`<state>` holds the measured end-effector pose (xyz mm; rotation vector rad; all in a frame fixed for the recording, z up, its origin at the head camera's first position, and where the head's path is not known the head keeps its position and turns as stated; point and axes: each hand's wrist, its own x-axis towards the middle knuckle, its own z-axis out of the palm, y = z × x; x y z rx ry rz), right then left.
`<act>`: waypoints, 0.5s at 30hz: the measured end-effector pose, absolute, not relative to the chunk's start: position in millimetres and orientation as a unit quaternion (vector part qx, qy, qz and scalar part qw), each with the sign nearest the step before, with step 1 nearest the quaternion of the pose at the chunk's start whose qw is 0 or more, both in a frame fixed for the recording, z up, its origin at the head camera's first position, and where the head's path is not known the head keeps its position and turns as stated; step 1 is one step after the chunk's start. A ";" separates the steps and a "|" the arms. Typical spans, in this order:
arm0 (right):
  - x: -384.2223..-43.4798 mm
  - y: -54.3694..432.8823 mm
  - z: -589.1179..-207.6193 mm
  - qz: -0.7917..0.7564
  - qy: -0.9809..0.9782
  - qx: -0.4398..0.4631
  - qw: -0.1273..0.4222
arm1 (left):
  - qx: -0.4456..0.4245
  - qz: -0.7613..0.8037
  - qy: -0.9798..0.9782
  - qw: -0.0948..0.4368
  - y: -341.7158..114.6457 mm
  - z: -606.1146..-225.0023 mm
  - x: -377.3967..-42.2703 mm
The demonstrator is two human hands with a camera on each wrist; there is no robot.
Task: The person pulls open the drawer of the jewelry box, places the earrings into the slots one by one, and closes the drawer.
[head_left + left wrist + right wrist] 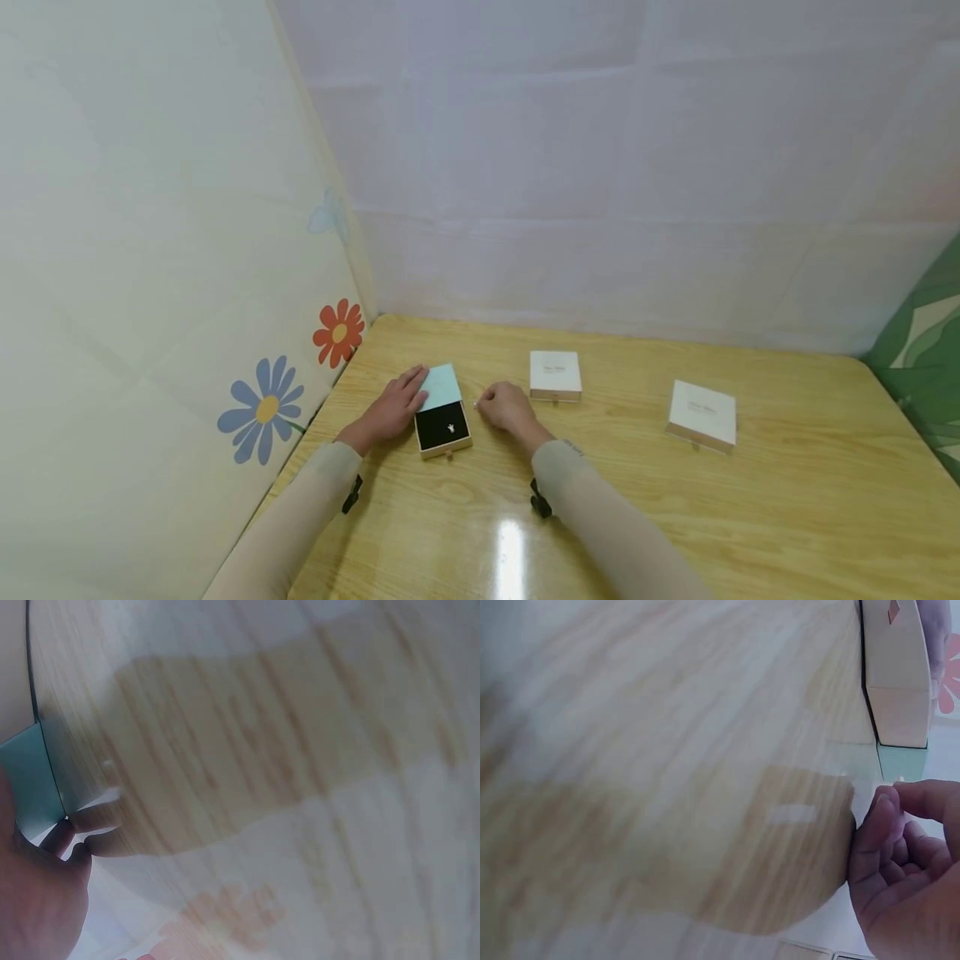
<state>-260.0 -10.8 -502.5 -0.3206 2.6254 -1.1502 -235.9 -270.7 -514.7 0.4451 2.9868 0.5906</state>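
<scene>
A small drawer box stands partly pulled out at the left of the table, its light-blue sleeve (441, 387) behind and its black-lined drawer (432, 427) toward me. On the black lining sits a small silvery piece of jewellery (452, 428). My left hand (394, 407) rests on the sleeve's left side, fingers extended over its top; in the left wrist view, fingertips lie at the sleeve's (34, 780) edge. Just right of the box, my right hand (507, 407) pinches a tiny shiny piece (476, 405) between thumb and forefinger, other fingers curled. The fingertips mostly hide this piece.
Two closed white boxes with printed lids sit farther right, one (555, 373) behind my right hand and another (702, 412) well to the right. A flowered cloth (187, 250) borders the wooden table (615, 500) on the left, and a pale cloth (525, 167) hangs behind.
</scene>
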 end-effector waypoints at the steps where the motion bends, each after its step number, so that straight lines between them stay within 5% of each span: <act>1: -260.5 -10.4 -502.4 -0.397 0.902 -0.110 0.131 | 0.146 0.192 0.970 0.030 -270.7 -515.2 -236.0; 15: -256.6 -8.1 -496.4 -0.417 0.890 -0.122 0.137 | 0.144 0.194 0.970 0.032 -269.1 -514.5 -235.6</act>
